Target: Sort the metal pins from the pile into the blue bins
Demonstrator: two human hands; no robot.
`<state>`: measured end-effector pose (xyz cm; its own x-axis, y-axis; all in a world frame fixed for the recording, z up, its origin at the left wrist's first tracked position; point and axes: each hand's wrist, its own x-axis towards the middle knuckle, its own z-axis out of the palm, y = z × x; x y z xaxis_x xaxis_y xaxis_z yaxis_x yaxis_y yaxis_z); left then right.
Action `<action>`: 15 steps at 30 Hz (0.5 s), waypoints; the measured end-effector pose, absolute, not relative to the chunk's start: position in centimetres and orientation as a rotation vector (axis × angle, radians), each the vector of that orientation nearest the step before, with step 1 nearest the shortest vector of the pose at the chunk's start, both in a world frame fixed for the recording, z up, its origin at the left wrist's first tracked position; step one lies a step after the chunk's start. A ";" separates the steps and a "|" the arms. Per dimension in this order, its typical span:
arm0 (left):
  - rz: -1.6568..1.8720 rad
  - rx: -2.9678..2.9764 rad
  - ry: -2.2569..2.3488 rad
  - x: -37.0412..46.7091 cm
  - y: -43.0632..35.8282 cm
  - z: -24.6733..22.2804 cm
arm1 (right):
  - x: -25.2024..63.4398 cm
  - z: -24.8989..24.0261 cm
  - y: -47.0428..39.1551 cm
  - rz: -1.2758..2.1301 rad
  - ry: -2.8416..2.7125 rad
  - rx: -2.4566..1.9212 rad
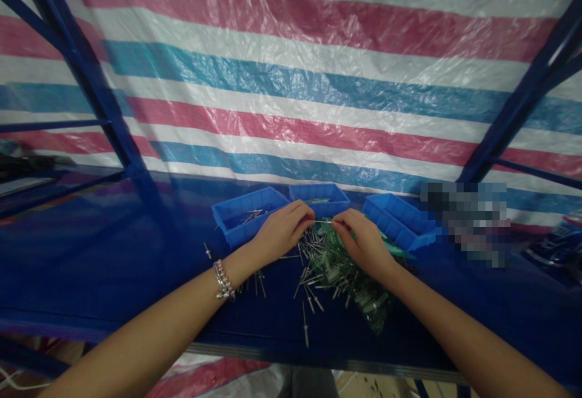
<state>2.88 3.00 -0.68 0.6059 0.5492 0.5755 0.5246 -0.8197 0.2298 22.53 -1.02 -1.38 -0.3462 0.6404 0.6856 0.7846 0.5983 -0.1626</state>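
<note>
Between my two hands a thin metal rivet [323,222] is stretched out level, above the pile. My left hand [286,228] pinches its left end, and my right hand [359,237] pinches its right end. Under and between the hands lies a heap of metal rivets mixed with green pieces [334,258], partly in clear plastic. Loose rivets [305,325] are scattered toward the front edge. The left blue bin [231,219] holds a few rivets. Something light green lies in the middle blue bin [319,209]. The right blue bin [400,222] is beside my right hand.
The blue table [113,264] has a metal front edge [273,355]. Blue metal frame posts [100,88] rise at left and right. A striped plastic sheet [295,82] hangs behind. A blurred patch covers something at the right, with a dark blue object [557,249] beyond it.
</note>
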 end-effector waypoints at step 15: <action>1.106 2.767 0.909 2.9 3.0 -0.8 | 22.5 -1.4 -1.1 -0.240 -2.055 -1.118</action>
